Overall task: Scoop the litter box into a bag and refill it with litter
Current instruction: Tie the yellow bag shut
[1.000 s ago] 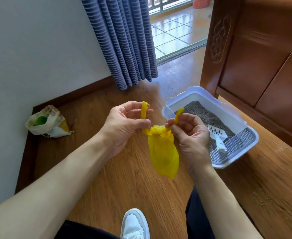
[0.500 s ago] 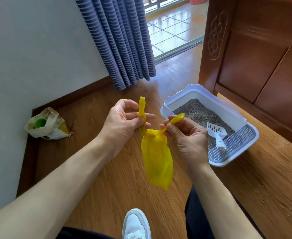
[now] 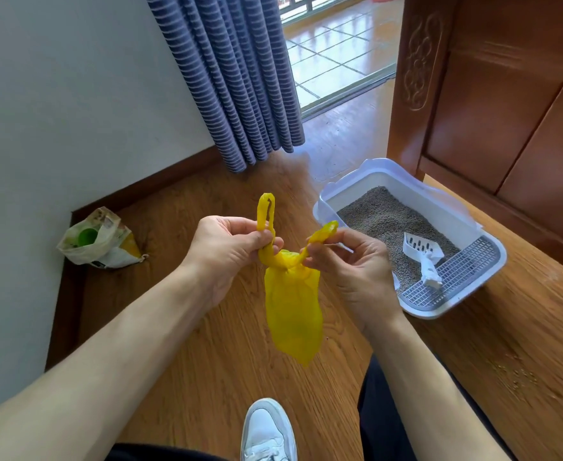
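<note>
A small yellow plastic bag (image 3: 292,314) hangs above the wooden floor, its neck twisted shut between two handle loops. My left hand (image 3: 228,249) pinches the left loop, which sticks up past my fingers. My right hand (image 3: 350,264) pinches the right loop. To the right, the white litter box (image 3: 366,176) stands on the floor with grey litter (image 3: 383,216) in it. A white slotted scoop (image 3: 421,252) lies in the box, partly on its grey grate. An open litter bag (image 3: 102,244) with a green scoop inside leans against the wall at the left.
A dark wooden cabinet (image 3: 506,104) stands right behind the litter box. A striped blue curtain (image 3: 237,78) hangs by the balcony door. My white shoe (image 3: 268,430) is at the bottom middle. Some grains lie scattered on the floor (image 3: 513,371) at the right.
The two loops have been pulled apart and the knot at the bag's neck has drawn tighter. Both hands have shifted slightly outward. The bag hangs much as before.
</note>
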